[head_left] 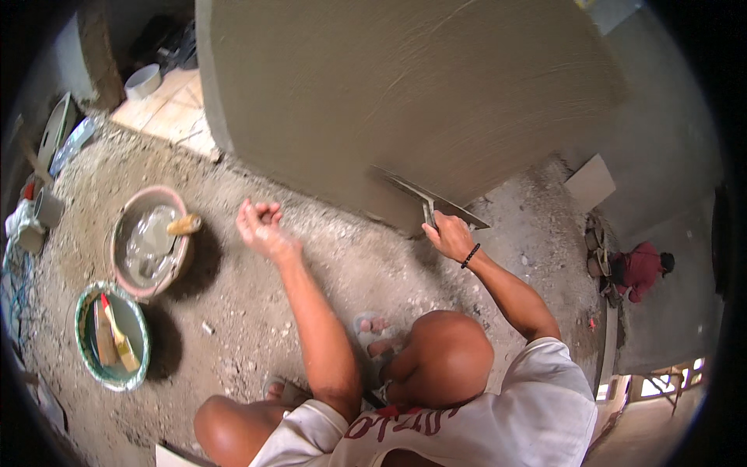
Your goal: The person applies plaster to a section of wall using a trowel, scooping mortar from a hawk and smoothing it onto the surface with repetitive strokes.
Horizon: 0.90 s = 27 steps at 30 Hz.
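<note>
Low on grey wall [373, 93] | my right fingers [433, 231] grip trowel [428, 207]; left fingers [249, 219] half-curled, empty | too much tilt could score it.

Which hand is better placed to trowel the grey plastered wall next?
Likely your right hand: it grips the long, flat metal trowel at the lower edge of the grey plastered wall. Your left hand looks empty, away from it.

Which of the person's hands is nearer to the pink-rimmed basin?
Left. The left hand is to the right of the pink-rimmed basin, apart from it; the right hand is farther right, gripping a plastering trowel at the wall.
</note>
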### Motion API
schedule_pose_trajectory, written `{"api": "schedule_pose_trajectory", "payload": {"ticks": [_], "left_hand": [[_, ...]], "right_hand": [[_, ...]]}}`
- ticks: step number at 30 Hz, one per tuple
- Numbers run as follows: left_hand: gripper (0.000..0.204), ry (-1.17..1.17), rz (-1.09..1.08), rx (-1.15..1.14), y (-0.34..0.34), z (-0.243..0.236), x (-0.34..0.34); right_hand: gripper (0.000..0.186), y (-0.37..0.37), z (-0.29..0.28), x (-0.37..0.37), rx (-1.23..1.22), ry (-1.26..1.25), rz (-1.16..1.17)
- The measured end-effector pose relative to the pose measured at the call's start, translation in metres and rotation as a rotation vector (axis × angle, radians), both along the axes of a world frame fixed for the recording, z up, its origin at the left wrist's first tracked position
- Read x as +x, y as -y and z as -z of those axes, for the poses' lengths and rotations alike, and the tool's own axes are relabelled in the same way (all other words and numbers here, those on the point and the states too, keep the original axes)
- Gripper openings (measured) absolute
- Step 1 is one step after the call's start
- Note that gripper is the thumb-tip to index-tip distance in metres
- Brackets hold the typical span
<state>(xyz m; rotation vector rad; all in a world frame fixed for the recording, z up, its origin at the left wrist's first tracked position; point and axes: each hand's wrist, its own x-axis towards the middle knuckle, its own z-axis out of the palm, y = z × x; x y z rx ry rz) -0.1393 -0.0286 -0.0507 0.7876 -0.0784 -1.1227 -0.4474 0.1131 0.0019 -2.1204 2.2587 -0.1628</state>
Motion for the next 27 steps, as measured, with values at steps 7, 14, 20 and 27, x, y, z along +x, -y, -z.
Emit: {"api": "schedule_pose_trajectory", "payload": {"ticks": [7,14,20,27], "left_hand": [[0.021,-0.022,0.027,-0.009,0.002,-0.005,-0.010],[0.017,-0.038,0.039,-0.008,0.003,-0.010,-0.019],[0.016,-0.052,0.021,-0.033,0.003,-0.014,-0.020],[0.020,-0.049,0.028,-0.025,0.002,-0.023,-0.016]], "right_hand": [[0.033,0.001,-0.148,-0.002,-0.093,0.123,-0.025],[0.037,-0.010,-0.285,-0.021,-0.183,0.318,0.049],[0.034,-0.028,-0.382,-0.037,-0.246,0.277,0.043],[0.033,-0.054,-0.427,-0.037,-0.525,0.154,0.097]]}}
